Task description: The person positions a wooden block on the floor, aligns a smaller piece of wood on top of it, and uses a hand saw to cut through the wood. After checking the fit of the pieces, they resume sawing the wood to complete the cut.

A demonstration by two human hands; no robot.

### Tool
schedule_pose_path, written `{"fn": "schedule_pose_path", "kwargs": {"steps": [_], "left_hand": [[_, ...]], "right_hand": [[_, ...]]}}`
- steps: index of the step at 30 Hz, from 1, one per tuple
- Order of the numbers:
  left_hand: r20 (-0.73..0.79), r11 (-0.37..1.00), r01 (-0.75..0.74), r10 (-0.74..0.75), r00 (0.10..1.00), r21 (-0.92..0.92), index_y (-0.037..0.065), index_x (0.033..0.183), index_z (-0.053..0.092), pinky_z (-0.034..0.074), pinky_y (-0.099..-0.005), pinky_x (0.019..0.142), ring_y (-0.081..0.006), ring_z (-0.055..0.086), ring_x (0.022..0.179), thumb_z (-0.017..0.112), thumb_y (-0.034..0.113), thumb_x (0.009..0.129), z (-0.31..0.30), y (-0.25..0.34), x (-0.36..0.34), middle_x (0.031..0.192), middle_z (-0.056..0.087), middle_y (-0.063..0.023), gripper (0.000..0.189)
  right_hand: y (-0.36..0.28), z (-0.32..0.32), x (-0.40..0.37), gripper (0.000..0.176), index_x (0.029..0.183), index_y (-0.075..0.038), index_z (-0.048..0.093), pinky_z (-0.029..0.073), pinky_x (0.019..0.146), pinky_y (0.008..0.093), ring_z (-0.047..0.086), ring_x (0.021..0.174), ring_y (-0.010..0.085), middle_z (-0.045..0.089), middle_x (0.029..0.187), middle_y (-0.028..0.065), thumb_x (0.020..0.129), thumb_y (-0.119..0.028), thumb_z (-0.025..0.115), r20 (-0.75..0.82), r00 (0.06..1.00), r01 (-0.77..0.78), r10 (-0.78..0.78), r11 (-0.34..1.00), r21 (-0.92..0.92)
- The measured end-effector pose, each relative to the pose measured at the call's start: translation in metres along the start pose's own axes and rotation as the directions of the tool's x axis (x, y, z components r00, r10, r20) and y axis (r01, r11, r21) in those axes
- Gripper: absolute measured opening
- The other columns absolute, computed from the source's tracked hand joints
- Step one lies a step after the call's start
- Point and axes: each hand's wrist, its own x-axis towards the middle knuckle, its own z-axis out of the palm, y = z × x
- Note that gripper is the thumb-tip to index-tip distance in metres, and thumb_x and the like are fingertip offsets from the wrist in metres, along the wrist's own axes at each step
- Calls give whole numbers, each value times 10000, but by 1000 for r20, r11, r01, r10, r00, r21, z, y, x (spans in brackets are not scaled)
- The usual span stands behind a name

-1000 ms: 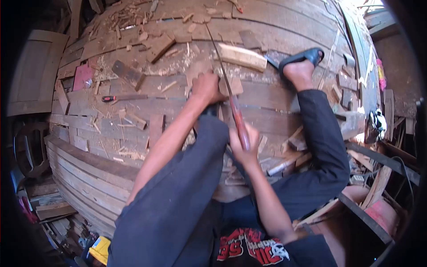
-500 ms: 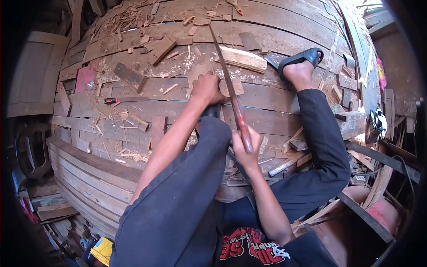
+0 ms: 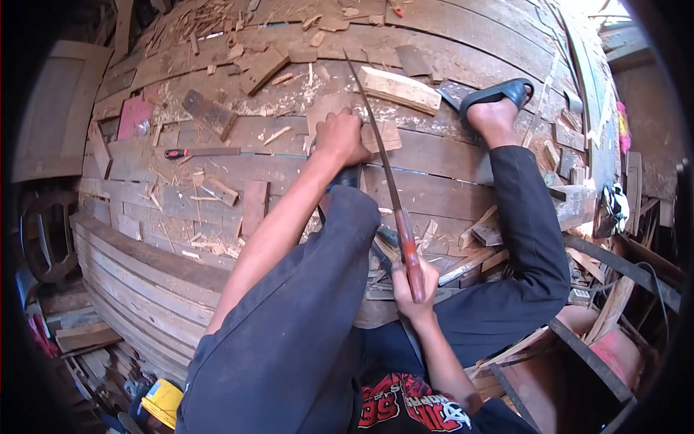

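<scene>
My right hand [image 3: 416, 289] is closed round the reddish wooden handle of a handsaw [image 3: 390, 181], whose long narrow blade points up and away. The blade crosses a flat piece of light wood [image 3: 389, 136] on the plank floor. My left hand [image 3: 341, 136] presses on that wood piece just left of the blade, fingers bent over it. Below this hand, a sandal is partly hidden by my left knee.
A file with a red and black handle [image 3: 176, 153] lies on the floor [image 3: 282, 173]. Wood blocks [image 3: 401, 90] and shavings are scattered around. Stacked boards [image 3: 144, 278] stand at lower left. My sandalled right foot [image 3: 495, 108] rests at upper right.
My right hand has pulled the saw back toward my body and slightly right. My left hand stays on the wood piece. The view has shifted slightly.
</scene>
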Motion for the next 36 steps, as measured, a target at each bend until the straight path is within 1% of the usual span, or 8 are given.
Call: {"fn": "schedule_pose_path", "kwargs": {"steps": [3,13,18,20,23,31,33,36], "left_hand": [[13,1000,-7,7,1000,-15,30,1087,832,582,-517,1007,-454,696,1131,965,423,568,4,1,-7,1178,718,-220,665],[-35,1000,-5,4,999,-10,1,1064,823,592,-530,980,-448,703,1126,983,406,573,6,-7,0,1182,724,-219,656],[8,1000,2,-2,1000,6,12,1084,828,592,-535,973,-447,708,1117,973,406,597,-4,2,-2,1183,725,-223,643],[-5,1000,-13,13,1000,-8,24,1089,829,587,-538,981,-448,708,1108,969,417,588,-3,1,-2,1170,721,-221,652],[-29,1000,-15,14,999,-18,39,1093,833,584,-537,986,-445,705,1109,970,425,577,5,-3,1,1161,718,-218,659],[80,999,25,-21,997,-47,9,1153,805,572,-591,1002,-430,669,1219,981,380,617,-4,0,3,1275,710,-176,676],[58,999,19,-16,998,-37,36,1138,817,579,-555,999,-436,684,1176,963,382,604,-3,1,1,1245,715,-199,653],[-19,1000,9,-9,1000,-15,29,1116,818,581,-539,1005,-437,690,1152,956,389,600,7,-4,0,1223,716,-200,645]], "right_hand": [[4,14,25,64,891,38,664,465,592,337,531,615,110,541,648,91,892,-25,674,28,1000,-12,12,1000,8],[1,-1,1,81,982,25,696,441,632,311,514,681,93,536,700,8,924,-29,681,-16,999,-32,33,999,22],[1,36,96,237,787,-19,509,395,585,338,448,648,78,456,663,-17,926,-39,700,3,1000,29,-29,996,79],[12,18,78,59,905,18,645,420,607,313,485,664,80,497,678,-14,920,-25,683,21,998,51,-52,998,28],[1,-2,18,164,1061,42,724,441,628,293,509,676,79,526,689,-12,920,-16,662,2,1000,29,-29,1000,-4],[4,34,100,156,798,7,572,438,603,340,504,634,110,507,654,31,906,-35,675,50,999,9,-13,997,81],[2,14,60,74,887,38,647,473,598,369,560,615,132,561,655,93,894,-31,674,35,997,72,-72,997,-23],[-4,-17,-13,483,1361,33,721,543,716,307,644,705,122,645,742,111,884,-30,685,98,988,-108,118,989,-98]]}}
